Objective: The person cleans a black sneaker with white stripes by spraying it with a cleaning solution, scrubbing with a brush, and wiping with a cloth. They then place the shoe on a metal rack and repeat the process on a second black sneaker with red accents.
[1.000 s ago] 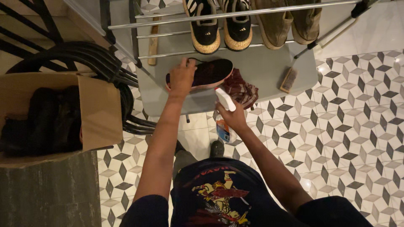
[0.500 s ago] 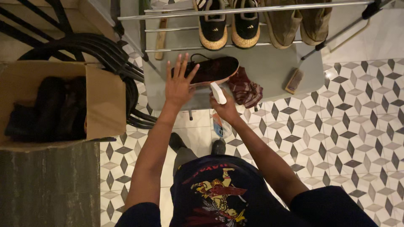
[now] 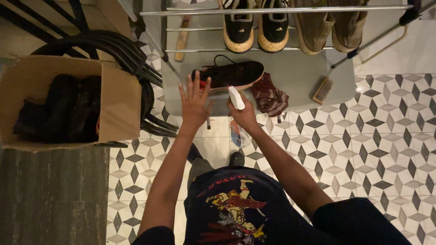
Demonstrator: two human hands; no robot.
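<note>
Spray bottle (image 3: 236, 98), white at the nozzle, sits in the right hand (image 3: 244, 115), whose fingers wrap round it with the nozzle tipped up toward the dark shoe (image 3: 230, 75). That shoe lies on its side on the grey counter (image 3: 299, 72), its pale sole edge turned toward the person and a red patch showing near the laces. The bottle's nozzle is just beside the shoe's lower edge; whether they touch I cannot tell. The bottle's lower body hangs below the fist, over the tiled floor (image 3: 372, 131).

Left hand (image 3: 194, 103) is open, fingers spread wide and pointing toward the shoe, holding nothing. Its fingertips reach the near end of the shoe, around the heel; contact is not clear.

To the right of the shoe, a crumpled dark red cloth (image 3: 270, 96) rests on the counter, near the right hand. Farther right lies a small brush (image 3: 323, 90) at the counter's edge. Above the counter, metal rails carry a pair of black sneakers (image 3: 257, 28) with tan soles and a pair of brown shoes (image 3: 331, 23). At left, a cardboard box (image 3: 116, 100) holds dark items and sits by a stack of black chairs (image 3: 113, 52).
</note>
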